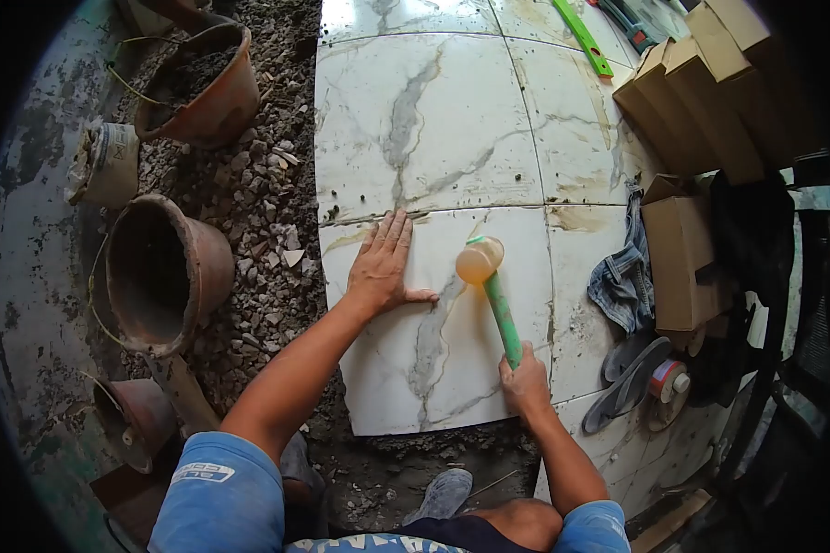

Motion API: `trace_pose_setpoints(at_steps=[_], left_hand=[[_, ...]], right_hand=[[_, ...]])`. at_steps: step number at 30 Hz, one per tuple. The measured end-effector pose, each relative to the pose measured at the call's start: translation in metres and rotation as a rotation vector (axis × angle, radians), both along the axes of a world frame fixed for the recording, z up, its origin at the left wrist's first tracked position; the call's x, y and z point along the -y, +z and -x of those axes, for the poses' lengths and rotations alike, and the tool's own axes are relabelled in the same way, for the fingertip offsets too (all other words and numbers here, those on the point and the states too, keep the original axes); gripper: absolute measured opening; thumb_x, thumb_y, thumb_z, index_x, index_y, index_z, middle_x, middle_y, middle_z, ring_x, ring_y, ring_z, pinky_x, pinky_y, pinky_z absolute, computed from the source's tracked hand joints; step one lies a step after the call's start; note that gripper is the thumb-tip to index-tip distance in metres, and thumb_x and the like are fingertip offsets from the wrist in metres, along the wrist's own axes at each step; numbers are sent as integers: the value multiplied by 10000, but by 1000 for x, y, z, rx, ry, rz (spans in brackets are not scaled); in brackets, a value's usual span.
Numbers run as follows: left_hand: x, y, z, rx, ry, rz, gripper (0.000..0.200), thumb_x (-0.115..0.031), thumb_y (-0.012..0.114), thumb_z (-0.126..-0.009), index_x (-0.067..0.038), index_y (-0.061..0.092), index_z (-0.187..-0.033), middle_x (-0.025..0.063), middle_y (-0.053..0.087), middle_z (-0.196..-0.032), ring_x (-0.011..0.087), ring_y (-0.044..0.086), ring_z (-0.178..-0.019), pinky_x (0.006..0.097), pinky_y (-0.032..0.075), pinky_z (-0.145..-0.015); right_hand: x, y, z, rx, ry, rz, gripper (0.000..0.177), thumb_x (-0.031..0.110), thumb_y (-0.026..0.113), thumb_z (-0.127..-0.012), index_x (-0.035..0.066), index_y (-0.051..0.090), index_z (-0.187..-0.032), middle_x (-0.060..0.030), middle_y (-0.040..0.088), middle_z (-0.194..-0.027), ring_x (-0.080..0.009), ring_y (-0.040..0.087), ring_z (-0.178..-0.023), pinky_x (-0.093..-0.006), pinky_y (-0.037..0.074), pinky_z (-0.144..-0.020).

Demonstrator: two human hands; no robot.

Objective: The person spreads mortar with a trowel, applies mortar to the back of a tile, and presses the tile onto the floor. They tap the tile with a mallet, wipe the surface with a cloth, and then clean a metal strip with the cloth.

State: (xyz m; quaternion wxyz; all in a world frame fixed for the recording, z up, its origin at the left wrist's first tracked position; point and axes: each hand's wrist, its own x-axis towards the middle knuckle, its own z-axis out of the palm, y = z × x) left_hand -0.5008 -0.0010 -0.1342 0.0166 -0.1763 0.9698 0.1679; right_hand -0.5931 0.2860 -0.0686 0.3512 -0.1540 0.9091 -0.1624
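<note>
My left hand (pixel 381 267) lies flat on a white marble-patterned floor tile (pixel 489 378), fingers stretched toward the joint with the tile (pixel 470 101) beyond it. In my right hand (pixel 526 380) is the green handle of a rubber mallet (pixel 481 262), gripped near its lower end. The mallet's amber head is over the middle of the near tile, to the right of my left hand. Dark mortar (pixel 452 461) shows along the tile's near edge, close to my shoe (pixel 444 493).
Rubble (pixel 263 221) borders the tiles on the left, with several buckets (pixel 207 267) beside it. On the right are cardboard boxes (pixel 687 263), a denim cloth (pixel 625 281), sandals (pixel 629 382) and a tape roll (pixel 669 380). A green spirit level (pixel 586 39) lies at the far right.
</note>
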Motion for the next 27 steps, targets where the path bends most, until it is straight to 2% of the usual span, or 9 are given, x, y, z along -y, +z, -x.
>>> trace_pose_setpoints(at_steps=[3, 7, 12, 13, 15, 17, 18, 23, 27], left_hand=[[1, -1, 1, -46, -21, -8, 1342, -863, 585, -561, 74, 236, -1455, 211, 206, -1545, 312, 174, -1449, 431, 133, -1181], [3, 4, 14, -44, 19, 17, 1311, -854, 578, -581, 69, 254, -1454, 203, 212, -1546, 317, 182, -1445, 448, 119, -1179], [-3, 6, 13, 51, 41, 94, 1324, -883, 520, -597, 65, 213, -1468, 196, 192, -1553, 322, 129, -1456, 454, 78, -1182], [-4, 6, 13, 58, 59, 108, 1326, -882, 522, -598, 63, 204, -1472, 198, 192, -1552, 323, 129, -1456, 453, 78, -1182], [-5, 5, 15, 78, 64, 100, 1280, -850, 528, -637, 61, 197, -1474, 202, 197, -1549, 324, 137, -1454, 454, 83, -1181], [-4, -11, 12, 11, 91, 156, 1190, -786, 529, -703, 60, 201, -1473, 206, 194, -1550, 330, 145, -1452, 457, 97, -1179], [-4, -8, 11, -16, 108, 136, 1013, -644, 519, -803, 64, 224, -1465, 217, 208, -1544, 340, 171, -1445, 463, 117, -1176], [-1, -29, 4, -62, 358, 145, 783, -393, 515, -850, 66, 290, -1443, 231, 265, -1521, 365, 236, -1419, 478, 136, -1173], [-2, -25, 3, -136, 423, 63, 676, -276, 476, -862, 52, 324, -1434, 227, 276, -1518, 352, 244, -1420, 471, 126, -1177]], right_hand=[[11, 6, 2, -80, -52, 108, 296, 235, 573, -876, 12, 499, -1056, -334, 609, -798, -530, 583, -819, -574, 462, -728], [22, 11, 22, -114, 50, 10, 295, 255, 556, -888, 9, 503, -1043, -327, 607, -768, -522, 590, -774, -559, 474, -707], [-27, 17, -12, -271, 70, 461, 304, 258, 597, -871, 14, 521, -1036, -268, 632, -792, -494, 609, -742, -543, 492, -676], [-37, 5, -17, -273, 54, 457, 304, 258, 597, -871, 14, 521, -1036, -268, 632, -792, -494, 609, -742, -543, 492, -676], [-49, -5, -22, -185, 113, 50, 305, 235, 616, -854, 17, 512, -1041, -272, 626, -789, -484, 607, -730, -538, 493, -661], [-40, 0, -17, -175, 154, 16, 307, 220, 627, -840, 23, 505, -1041, -268, 625, -784, -474, 607, -726, -535, 495, -653], [-29, 7, -14, -199, 143, 131, 299, 219, 625, -840, 25, 504, -1034, -266, 623, -779, -477, 604, -723, -536, 495, -651], [-11, 4, -33, -179, 193, 525, 251, 203, 602, -849, 28, 497, -993, -271, 607, -741, -494, 590, -713, -550, 490, -642], [22, 1, -30, -50, 137, 183, 256, 210, 581, -860, 12, 507, -1005, -292, 610, -744, -509, 591, -753, -557, 471, -677]])
